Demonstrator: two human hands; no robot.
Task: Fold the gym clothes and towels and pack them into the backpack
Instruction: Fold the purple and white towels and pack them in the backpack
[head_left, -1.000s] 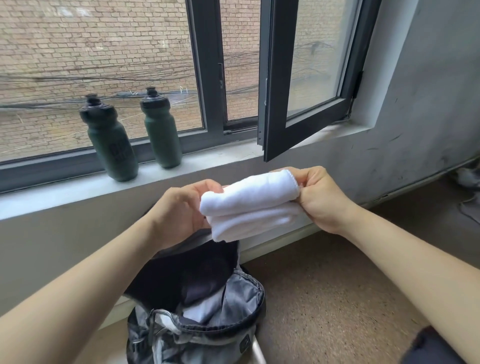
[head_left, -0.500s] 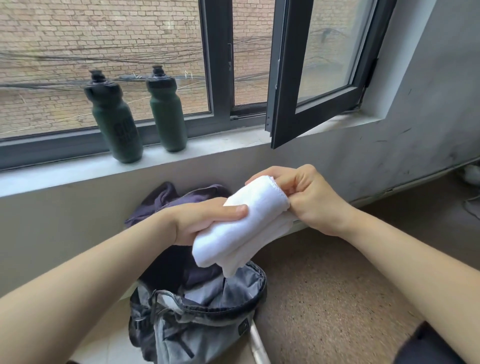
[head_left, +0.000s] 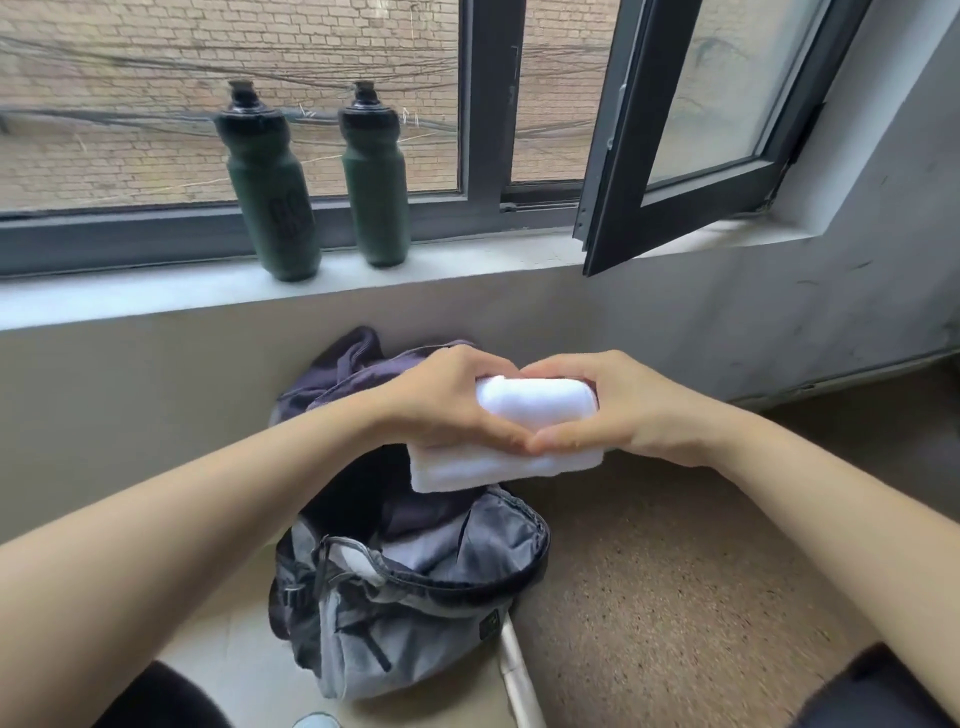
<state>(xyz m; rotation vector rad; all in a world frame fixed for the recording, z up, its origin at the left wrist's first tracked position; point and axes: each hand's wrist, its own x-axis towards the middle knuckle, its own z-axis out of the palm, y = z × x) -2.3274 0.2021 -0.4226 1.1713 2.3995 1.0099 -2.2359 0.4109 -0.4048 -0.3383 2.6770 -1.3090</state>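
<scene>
Both hands — left (head_left: 447, 410), right (head_left: 618, 410) — clasp the folded towel (head_left: 535, 402) above the open backpack (head_left: 415, 587); loosening either grip risks unfolding — or missing the opening.

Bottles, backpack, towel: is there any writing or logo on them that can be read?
Nothing can be read for certain.
Left bottle: dark print on its side, too blurred to read.
Backpack: small front patch, too small to read.
Right bottle, towel: no marks show.
</scene>
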